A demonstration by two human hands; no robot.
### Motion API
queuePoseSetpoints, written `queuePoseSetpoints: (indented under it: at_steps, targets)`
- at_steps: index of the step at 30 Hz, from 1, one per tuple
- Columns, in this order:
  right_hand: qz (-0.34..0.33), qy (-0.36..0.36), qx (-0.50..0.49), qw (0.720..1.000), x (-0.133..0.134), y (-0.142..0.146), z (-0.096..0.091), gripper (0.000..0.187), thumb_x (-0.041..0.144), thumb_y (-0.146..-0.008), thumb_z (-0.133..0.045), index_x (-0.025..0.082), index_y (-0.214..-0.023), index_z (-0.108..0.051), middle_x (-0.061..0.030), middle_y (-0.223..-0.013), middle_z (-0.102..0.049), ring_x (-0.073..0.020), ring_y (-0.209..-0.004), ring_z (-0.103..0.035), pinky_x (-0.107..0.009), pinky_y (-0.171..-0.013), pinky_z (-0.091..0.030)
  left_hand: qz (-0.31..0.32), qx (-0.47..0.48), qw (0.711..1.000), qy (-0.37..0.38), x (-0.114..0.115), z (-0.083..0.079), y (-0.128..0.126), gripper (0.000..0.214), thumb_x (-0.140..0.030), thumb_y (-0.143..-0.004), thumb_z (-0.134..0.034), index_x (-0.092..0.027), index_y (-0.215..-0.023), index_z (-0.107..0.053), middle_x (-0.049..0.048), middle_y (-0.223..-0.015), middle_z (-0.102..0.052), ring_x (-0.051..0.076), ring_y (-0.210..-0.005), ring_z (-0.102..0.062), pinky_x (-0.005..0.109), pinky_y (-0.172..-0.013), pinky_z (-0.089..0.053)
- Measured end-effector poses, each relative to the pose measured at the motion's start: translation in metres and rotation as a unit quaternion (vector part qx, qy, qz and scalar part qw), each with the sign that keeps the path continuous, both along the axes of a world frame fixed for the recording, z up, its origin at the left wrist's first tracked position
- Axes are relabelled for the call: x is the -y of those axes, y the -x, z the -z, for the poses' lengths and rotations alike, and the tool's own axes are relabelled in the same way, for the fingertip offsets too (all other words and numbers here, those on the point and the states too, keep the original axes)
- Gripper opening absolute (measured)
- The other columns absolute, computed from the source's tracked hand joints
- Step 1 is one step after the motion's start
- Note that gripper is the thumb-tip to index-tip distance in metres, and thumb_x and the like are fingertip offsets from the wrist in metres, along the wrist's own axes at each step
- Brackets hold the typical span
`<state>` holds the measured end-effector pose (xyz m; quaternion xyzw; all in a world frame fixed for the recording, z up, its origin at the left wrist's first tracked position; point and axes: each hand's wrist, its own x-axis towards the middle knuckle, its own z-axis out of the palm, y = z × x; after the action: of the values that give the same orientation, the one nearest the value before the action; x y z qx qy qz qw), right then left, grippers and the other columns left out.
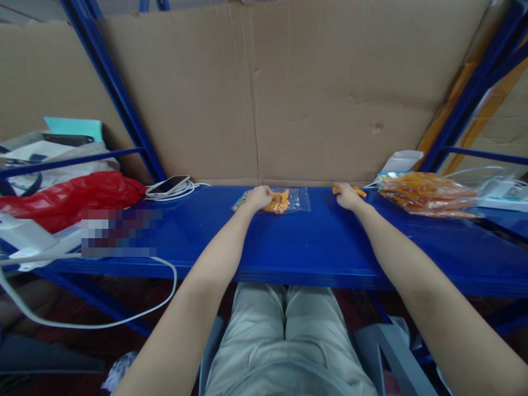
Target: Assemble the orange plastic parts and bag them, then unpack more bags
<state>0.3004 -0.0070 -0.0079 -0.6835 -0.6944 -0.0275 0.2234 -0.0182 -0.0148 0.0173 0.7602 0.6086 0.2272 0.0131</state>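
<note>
On the blue shelf top (305, 242), toward the cardboard at the back, lies a clear plastic bag (299, 199) with orange pieces (280, 203) in it and a coloured label at its left end. My left hand (259, 197) is closed on the label end of this bag. To the right of it, my right hand (347, 197) is closed around a small orange piece (360, 192), which sticks out on both sides of the fingers. Its exact kind is too small to make out.
At the right lies a pile of clear bags with orange contents (424, 192). A phone (169, 185) rests on a coiled white cable (181, 192) at the back left. A red bag (78, 195) and a white cable loop (175, 280) are further left. Blue posts (119, 93) flank the cardboard (289, 99).
</note>
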Motion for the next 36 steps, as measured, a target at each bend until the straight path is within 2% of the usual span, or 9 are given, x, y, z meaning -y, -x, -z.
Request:
queuePoseSetpoints:
  at_steps: [2, 5, 9, 13, 17, 19, 25, 30, 36]
  targets:
    - [0.035, -0.011, 0.011, 0.999, -0.001, -0.004, 0.002, 0.068, 0.012, -0.074, -0.048, 0.019, -0.141, -0.051, -0.0138, -0.146, -0.048, -0.0322, -0.134, -0.044, -0.048, -0.108, -0.037, -0.002, -0.003, 1.000, 0.003, 0.000, -0.001, -0.001, 0.026, -0.023, -0.089, -0.049, -0.017, -0.096, -0.072, 0.0127, -0.106, -0.073, 0.023, -0.096, -0.067, 0.027, -0.075, -0.046]
    - [0.069, 0.019, 0.009, 0.997, -0.001, -0.010, 0.005, 0.068, 0.019, -0.077, -0.049, 0.022, -0.145, -0.046, -0.0106, -0.150, -0.044, -0.0335, -0.137, -0.039, -0.053, -0.110, -0.032, -0.008, -0.002, 1.000, 0.006, 0.001, -0.001, -0.002, 0.025, -0.022, -0.089, -0.049, -0.017, -0.096, -0.072, 0.0122, -0.106, -0.073, 0.023, -0.097, -0.067, 0.027, -0.075, -0.046]
    - [0.092, 0.050, 0.007, 0.995, -0.003, -0.013, 0.005, 0.067, 0.027, -0.081, -0.048, 0.015, -0.147, -0.040, -0.0163, -0.147, -0.047, -0.0355, -0.138, -0.038, -0.057, -0.111, -0.030, -0.012, -0.007, 1.000, 0.009, 0.000, -0.001, -0.002, 0.024, -0.023, -0.088, -0.050, -0.017, -0.096, -0.072, 0.0111, -0.105, -0.074, 0.023, -0.096, -0.067, 0.026, -0.074, -0.046]
    - [0.082, 0.015, 0.034, 0.996, -0.001, -0.009, 0.000, 0.063, 0.020, -0.079, -0.050, 0.012, -0.141, -0.048, -0.0196, -0.140, -0.051, -0.0360, -0.131, -0.045, -0.054, -0.107, -0.035, -0.011, -0.016, 1.000, 0.009, 0.000, -0.001, -0.001, 0.023, -0.022, -0.089, -0.050, -0.017, -0.096, -0.072, 0.0109, -0.106, -0.073, 0.022, -0.097, -0.067, 0.025, -0.073, -0.045]
    - [0.039, 0.004, 0.069, 0.997, 0.004, -0.001, -0.006, 0.048, 0.013, -0.078, -0.050, 0.018, -0.124, -0.064, -0.0155, -0.133, -0.057, -0.0320, -0.128, -0.048, -0.047, -0.105, -0.039, -0.006, -0.013, 1.000, 0.006, 0.000, -0.001, -0.001, 0.024, -0.022, -0.088, -0.050, -0.016, -0.096, -0.072, 0.0118, -0.104, -0.074, 0.024, -0.095, -0.067, 0.026, -0.072, -0.045]
    - [0.026, 0.013, 0.082, 0.996, 0.006, 0.003, -0.008, 0.041, 0.014, -0.080, -0.051, 0.021, -0.117, -0.068, -0.0131, -0.129, -0.061, -0.0302, -0.125, -0.052, -0.044, -0.103, -0.041, -0.004, -0.007, 1.000, 0.004, 0.000, 0.000, -0.001, 0.025, -0.022, -0.088, -0.049, -0.016, -0.095, -0.072, 0.0122, -0.103, -0.074, 0.024, -0.095, -0.067, 0.027, -0.073, -0.045]
    - [-0.037, 0.066, 0.092, 0.993, 0.006, 0.018, -0.013, 0.038, 0.031, -0.083, -0.060, 0.022, -0.120, -0.066, -0.0076, -0.108, -0.073, -0.0233, -0.100, -0.066, -0.032, -0.084, -0.049, 0.006, 0.008, 1.000, 0.008, -0.001, 0.000, 0.000, 0.023, -0.022, -0.088, -0.051, -0.017, -0.094, -0.073, 0.0110, -0.101, -0.074, 0.022, -0.090, -0.067, 0.026, -0.073, -0.044]
    - [-0.008, 0.075, 0.127, 0.989, 0.014, 0.028, -0.024, 0.041, 0.043, -0.082, -0.063, 0.023, -0.117, -0.068, -0.0086, -0.111, -0.073, -0.0246, -0.100, -0.067, -0.032, -0.079, -0.049, 0.007, 0.004, 1.000, 0.005, 0.001, -0.001, 0.000, 0.023, -0.022, -0.089, -0.050, -0.017, -0.095, -0.072, 0.0117, -0.103, -0.073, 0.023, -0.091, -0.066, 0.028, -0.073, -0.045]
    - [0.030, 0.186, 0.176, 0.966, 0.032, 0.025, -0.042, 0.023, 0.027, -0.080, -0.062, 0.019, -0.096, -0.075, -0.0103, -0.091, -0.075, -0.0248, -0.089, -0.070, -0.032, -0.074, -0.050, 0.000, -0.013, 1.000, 0.004, 0.002, -0.002, -0.001, 0.025, -0.023, -0.091, -0.048, -0.017, -0.095, -0.072, 0.0111, -0.104, -0.073, 0.022, -0.094, -0.067, 0.026, -0.072, -0.045]
